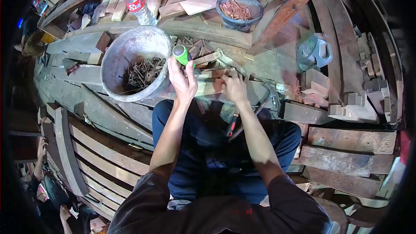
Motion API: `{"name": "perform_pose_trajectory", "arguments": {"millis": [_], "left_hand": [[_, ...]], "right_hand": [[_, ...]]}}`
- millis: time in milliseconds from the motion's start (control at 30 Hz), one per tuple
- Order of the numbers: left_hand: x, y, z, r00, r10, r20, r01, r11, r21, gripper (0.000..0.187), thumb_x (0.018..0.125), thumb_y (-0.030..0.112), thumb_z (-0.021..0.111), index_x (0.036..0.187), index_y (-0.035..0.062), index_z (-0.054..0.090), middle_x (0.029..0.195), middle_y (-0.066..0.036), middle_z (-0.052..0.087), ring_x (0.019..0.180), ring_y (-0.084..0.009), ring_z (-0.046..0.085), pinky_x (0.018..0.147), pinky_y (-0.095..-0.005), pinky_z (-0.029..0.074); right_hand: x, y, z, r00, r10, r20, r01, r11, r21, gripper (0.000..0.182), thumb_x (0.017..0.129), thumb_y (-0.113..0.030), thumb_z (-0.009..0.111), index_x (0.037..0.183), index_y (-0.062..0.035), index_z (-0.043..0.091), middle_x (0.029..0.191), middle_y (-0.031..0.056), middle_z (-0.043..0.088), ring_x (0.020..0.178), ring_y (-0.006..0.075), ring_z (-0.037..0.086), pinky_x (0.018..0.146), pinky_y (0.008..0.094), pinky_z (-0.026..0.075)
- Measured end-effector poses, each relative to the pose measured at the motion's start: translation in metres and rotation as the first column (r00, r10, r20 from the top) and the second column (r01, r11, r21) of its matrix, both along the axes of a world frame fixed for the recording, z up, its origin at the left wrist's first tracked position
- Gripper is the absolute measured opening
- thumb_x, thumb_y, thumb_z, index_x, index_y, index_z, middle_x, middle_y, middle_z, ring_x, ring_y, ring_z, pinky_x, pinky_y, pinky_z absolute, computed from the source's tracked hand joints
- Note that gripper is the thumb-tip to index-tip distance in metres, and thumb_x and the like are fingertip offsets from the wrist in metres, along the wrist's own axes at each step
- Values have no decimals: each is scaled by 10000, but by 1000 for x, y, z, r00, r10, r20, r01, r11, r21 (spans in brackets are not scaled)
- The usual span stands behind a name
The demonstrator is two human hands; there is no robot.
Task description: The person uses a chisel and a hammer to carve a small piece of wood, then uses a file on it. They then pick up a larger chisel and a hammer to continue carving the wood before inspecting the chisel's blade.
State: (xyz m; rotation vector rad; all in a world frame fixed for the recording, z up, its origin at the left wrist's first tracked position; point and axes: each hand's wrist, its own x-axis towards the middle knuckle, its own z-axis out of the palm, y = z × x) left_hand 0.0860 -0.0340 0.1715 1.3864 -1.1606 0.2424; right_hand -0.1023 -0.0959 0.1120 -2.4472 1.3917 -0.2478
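Observation:
My left hand (183,80) is wrapped around a green, dark-banded cylindrical tool (181,54) with a round grey end facing up. My right hand (234,87) has its fingers curled against a short piece of wood (211,88) lying in front of my knees. More wood offcuts (227,62) lie just beyond both hands. A hammer (269,93) rests beside my right forearm, its head near the wrist. Close to it, a red-and-black handle (232,128) sticks out below the right wrist. Left of my left hand stands a large worn bucket (161,47) with rusty nails (145,73) inside.
A plastic bottle with a red label (138,5) stands behind the bucket. Farther back is a dark basin (255,14) of small wooden pegs. A grey jug (308,54) sits at the right, near stacked wood blocks (357,108). Another person's hand (42,147) shows at far left.

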Motion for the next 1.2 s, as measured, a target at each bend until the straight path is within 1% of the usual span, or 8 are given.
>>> {"name": "perform_pose_trajectory", "arguments": {"millis": [100, 267, 333, 467, 600, 700, 900, 1200], "left_hand": [[-1, 0, 3, 1000, -24, -15, 23, 998, -60, 361, 924, 64, 591, 1243, -45, 463, 967, -180, 511, 784, -284, 507, 694, -367, 436], [-11, 4, 6, 927, -210, -310, 201, 978, -62, 308, 941, 82, 593, 1206, -31, 484, 954, -104, 551, 763, -169, 513, 699, -305, 438], [-15, -3, 3, 834, -342, -433, 309, 940, -147, 294, 970, 95, 571, 1224, -6, 464, 1001, -70, 590, 780, -101, 544, 722, -252, 458], [-24, -20, 15, 533, -576, -620, 525, 800, -291, 236, 998, 125, 537, 1186, 34, 428, 1003, -90, 573, 837, -156, 610, 774, -308, 522], [-29, -44, 22, 434, -650, -624, 645, 707, -289, 210, 979, 85, 558, 1053, 64, 362, 887, -66, 534, 735, -126, 572, 667, -275, 496], [-45, -64, 24, 218, -645, -732, 665, 648, -372, 205, 918, 70, 655, 901, 71, 450, 664, 0, 511, 531, -77, 488, 483, -237, 387], [-61, -85, 20, 275, -632, -724, 721, 634, -279, 269, 840, 47, 730, 711, 68, 495, 524, 37, 475, 393, -44, 379, 373, -227, 268], [-60, -101, 2, 206, -659, -723, 794, 545, -270, 203, 776, 11, 667, 702, 53, 483, 513, 32, 431, 391, -52, 354, 388, -232, 241]], "right_hand": [[2, -12, -6, 989, 87, -120, -88, 996, 0, 337, 766, -154, 679, 1089, -66, 644, 1279, 220, 496, 1176, 458, 489, 979, 494, 459], [-13, -16, -13, 996, 81, 23, -82, 997, 13, 475, 740, -154, 703, 1190, -47, 597, 1301, 211, 496, 1177, 445, 482, 995, 486, 438], [-22, -16, -18, 993, 71, 93, -68, 997, -34, 475, 748, -160, 702, 1188, -24, 587, 1287, 214, 514, 1142, 428, 506, 999, 498, 424], [-46, -11, -10, 969, 28, 244, -50, 995, 85, 377, 779, -139, 662, 1138, -37, 605, 1134, 202, 602, 1083, 408, 545, 990, 495, 398], [-82, 15, 4, 890, -103, 444, 52, 991, 124, 249, 798, -113, 633, 1027, -15, 618, 954, 210, 644, 1022, 405, 575, 923, 479, 440], [-105, 30, 5, 860, -204, 467, 129, 974, 187, 197, 797, -108, 637, 960, 1, 622, 952, 216, 642, 987, 410, 589, 877, 467, 469], [-106, 39, -7, 848, -214, 485, 147, 974, 174, 184, 799, -106, 647, 946, 1, 619, 926, 221, 646, 960, 427, 603, 872, 474, 478], [-89, 43, -7, 873, -149, 465, 32, 968, 249, 147, 809, -124, 643, 903, -22, 595, 926, 234, 643, 943, 433, 605, 881, 489, 473]]}}
